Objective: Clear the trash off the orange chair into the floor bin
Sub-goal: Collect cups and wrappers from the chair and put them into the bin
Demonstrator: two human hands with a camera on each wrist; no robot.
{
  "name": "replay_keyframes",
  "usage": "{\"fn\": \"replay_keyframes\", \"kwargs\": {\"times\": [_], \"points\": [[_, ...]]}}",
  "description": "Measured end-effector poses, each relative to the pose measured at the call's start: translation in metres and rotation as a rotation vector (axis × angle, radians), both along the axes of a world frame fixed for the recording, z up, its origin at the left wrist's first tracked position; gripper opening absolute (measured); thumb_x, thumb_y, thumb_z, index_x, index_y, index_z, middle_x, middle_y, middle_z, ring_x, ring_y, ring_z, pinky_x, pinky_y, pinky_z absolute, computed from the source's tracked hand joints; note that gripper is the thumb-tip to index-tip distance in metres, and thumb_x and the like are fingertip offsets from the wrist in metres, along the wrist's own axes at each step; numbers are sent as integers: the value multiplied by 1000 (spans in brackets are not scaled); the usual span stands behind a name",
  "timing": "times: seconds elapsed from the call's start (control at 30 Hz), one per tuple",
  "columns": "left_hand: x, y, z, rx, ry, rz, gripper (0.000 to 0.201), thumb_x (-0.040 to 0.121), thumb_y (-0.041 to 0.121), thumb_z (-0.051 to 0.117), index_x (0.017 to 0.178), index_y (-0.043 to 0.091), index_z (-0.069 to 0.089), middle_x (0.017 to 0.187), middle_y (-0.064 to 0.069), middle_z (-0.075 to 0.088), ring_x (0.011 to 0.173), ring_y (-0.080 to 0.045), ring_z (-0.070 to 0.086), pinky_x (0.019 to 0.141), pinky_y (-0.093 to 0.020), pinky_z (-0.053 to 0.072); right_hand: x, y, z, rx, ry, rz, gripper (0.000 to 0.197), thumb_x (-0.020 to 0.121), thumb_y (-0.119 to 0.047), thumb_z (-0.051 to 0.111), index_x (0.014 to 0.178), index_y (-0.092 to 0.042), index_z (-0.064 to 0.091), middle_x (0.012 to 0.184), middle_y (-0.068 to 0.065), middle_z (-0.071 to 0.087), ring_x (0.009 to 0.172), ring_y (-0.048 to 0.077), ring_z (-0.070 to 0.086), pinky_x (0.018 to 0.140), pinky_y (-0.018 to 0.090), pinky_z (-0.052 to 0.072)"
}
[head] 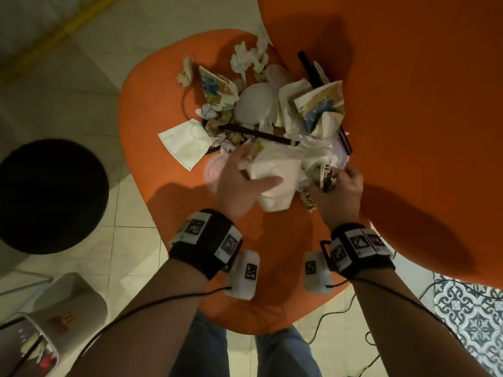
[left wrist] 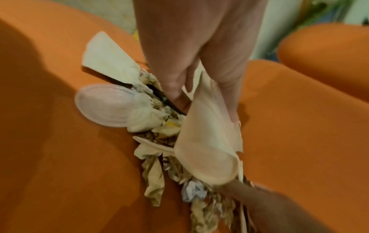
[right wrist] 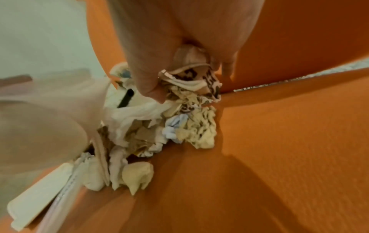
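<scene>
Left hand [head: 239,183] grips napkin [head: 275,183]; right hand [head: 340,191] seemingly clutches wrapper [head: 328,178].

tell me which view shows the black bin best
The head view: the black bin sits on the floor, left of the orange chair, its whole round opening visible. Neither wrist view shows it; both show only chair and trash.
</scene>
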State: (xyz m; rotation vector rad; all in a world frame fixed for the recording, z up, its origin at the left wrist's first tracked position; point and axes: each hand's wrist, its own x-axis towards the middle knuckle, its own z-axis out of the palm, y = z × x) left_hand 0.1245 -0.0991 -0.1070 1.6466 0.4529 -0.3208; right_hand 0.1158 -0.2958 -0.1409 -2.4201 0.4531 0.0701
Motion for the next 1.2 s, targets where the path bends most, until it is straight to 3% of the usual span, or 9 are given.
{"fn": "replay_keyframes", "kwargs": {"times": [0.07,0.17,0.33,0.5,0.67,0.87,1.0,1.13,1.2], "points": [[4,-17,-5,49,-11,-173,95,67,13,83,145,21,28,141,9,40,128,-9,40,101,-23,37,2,0,-3,106,88,17,46,68,-16,80,110,-5,65,147,24,31,132,35,37,107,41,37],[15,-29,-15,136,5,-367,104,69,15,82,149,26,17,155,3,24,140,-13,26,105,-25,26,1,-4,-6,188,180,16,55,71,-20,79,121,-15,58,155,17,19,139,33,28,111,46,34],[28,-31,-27,234,37,-485,101,67,20,83,148,26,22,151,-6,29,136,-21,34,106,-30,31,-1,-9,-9,234,163,-34,56,70,-23,80,122,-21,57,143,8,37,128,25,40,107,38,37],[31,-34,-26,221,76,-417,101,68,15,82,148,22,21,145,-4,40,130,-20,41,99,-28,35,-8,-9,-9,317,188,-109,44,68,-25,79,105,-28,56,109,-3,65,100,15,61,91,40,52],[17,-36,-15,175,94,-298,100,71,16,80,149,23,19,130,-4,51,117,-18,50,89,-28,41,-22,-13,-8,296,158,-165,55,62,-30,75,113,-31,55,115,-1,61,106,20,59,93,44,50],[-5,-31,11,60,105,-159,106,71,16,81,150,21,10,116,6,54,110,-12,51,79,-18,42,-33,-17,1,202,111,-103,60,71,-10,75,126,-15,52,124,9,48,110,26,51,84,28,37],[-30,-26,10,48,177,-257,75,65,29,83,132,15,51,116,-1,64,107,-18,62,88,-32,53,-40,-15,2,183,80,-89,55,72,-7,74,124,-13,55,122,11,49,108,26,52,79,20,32],[-45,-21,7,144,163,-340,16,75,19,77,84,11,67,79,4,66,67,-4,62,51,-6,43,-43,-16,8,159,48,-77,54,73,-13,76,123,-13,56,120,9,50,105,23,52,79,19,33],[-47,-17,12,201,84,-390,13,78,19,74,76,18,62,73,9,61,60,2,57,50,-5,40,-43,-17,11,171,38,-67,54,73,-14,77,123,-14,56,120,7,50,104,20,51,80,22,34]]}}
